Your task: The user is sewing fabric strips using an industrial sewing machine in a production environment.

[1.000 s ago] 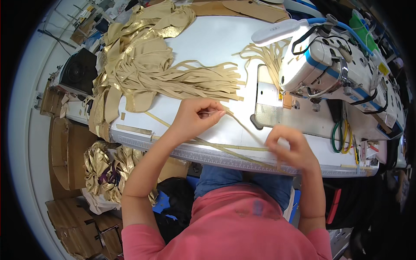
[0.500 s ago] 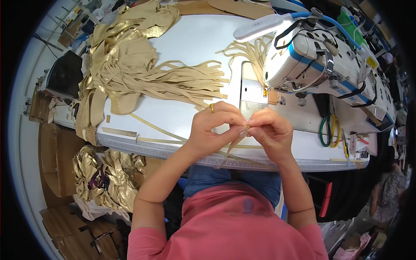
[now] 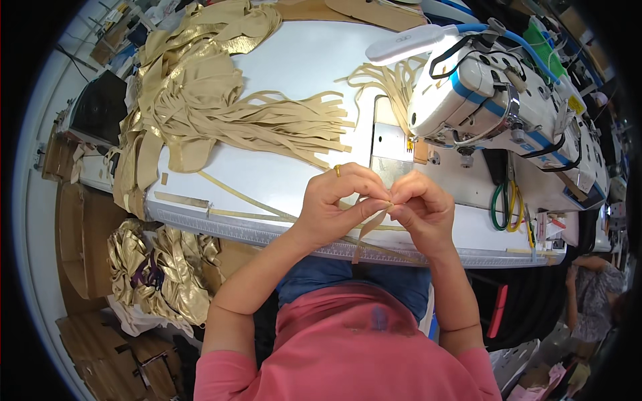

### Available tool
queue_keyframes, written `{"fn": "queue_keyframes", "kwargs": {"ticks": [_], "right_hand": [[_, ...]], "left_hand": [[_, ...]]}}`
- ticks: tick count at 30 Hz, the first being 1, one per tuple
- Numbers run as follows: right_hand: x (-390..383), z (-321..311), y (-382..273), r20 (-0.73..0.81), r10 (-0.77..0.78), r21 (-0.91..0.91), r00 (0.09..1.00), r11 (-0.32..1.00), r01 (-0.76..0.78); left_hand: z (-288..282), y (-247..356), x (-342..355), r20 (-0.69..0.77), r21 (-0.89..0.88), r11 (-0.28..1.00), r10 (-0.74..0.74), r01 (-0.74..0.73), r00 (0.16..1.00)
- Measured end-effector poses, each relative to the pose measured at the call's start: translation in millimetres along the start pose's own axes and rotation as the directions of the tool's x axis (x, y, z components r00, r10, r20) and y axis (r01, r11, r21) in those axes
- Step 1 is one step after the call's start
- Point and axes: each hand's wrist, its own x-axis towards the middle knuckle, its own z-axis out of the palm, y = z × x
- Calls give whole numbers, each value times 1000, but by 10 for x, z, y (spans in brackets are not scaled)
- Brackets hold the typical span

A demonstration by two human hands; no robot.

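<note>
Over the table's front edge, my left hand [image 3: 341, 204] and my right hand [image 3: 422, 208] meet fingertip to fingertip. Both pinch one end of a narrow beige fabric strip [image 3: 372, 227], whose free part dangles below the fingers. A ring circles a finger of the left hand. Just beyond the hands lies the metal plate of a white and blue sewing machine [image 3: 468, 100]. To the left spreads a large pile of beige and gold fabric pieces [image 3: 194, 100], with many strips [image 3: 287, 123] fanning toward the machine. The very tip of the held strip is covered by my fingers.
More beige strips [image 3: 388, 83] lie behind the needle area. Green and yellow handled scissors [image 3: 506, 204] rest right of my hands. A ruler tape [image 3: 267, 237] runs along the table's front edge. Gold fabric [image 3: 184, 274] fills a spot below left. Another person [image 3: 595, 297] is at far right.
Both hands have shifted slightly to the right, still pinching the strip. Its dangling part hangs a little differently. The whole view has moved slightly.
</note>
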Motion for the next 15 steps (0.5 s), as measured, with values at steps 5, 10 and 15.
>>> {"fn": "queue_keyframes", "kwargs": {"ticks": [5,10,15], "right_hand": [[-13,-7,45,-85,15,-31,996,999,-18],[-62,-36,76,-138,81,37,987,996,-76],[-89,-60,80,-159,96,31,982,995,-93]], "left_hand": [[27,53,26,-44,151,988,-23,29,999],[62,31,-19,-41,193,977,-87,93,995],[193,42,-68,17,-91,936,-340,340,940]]}}
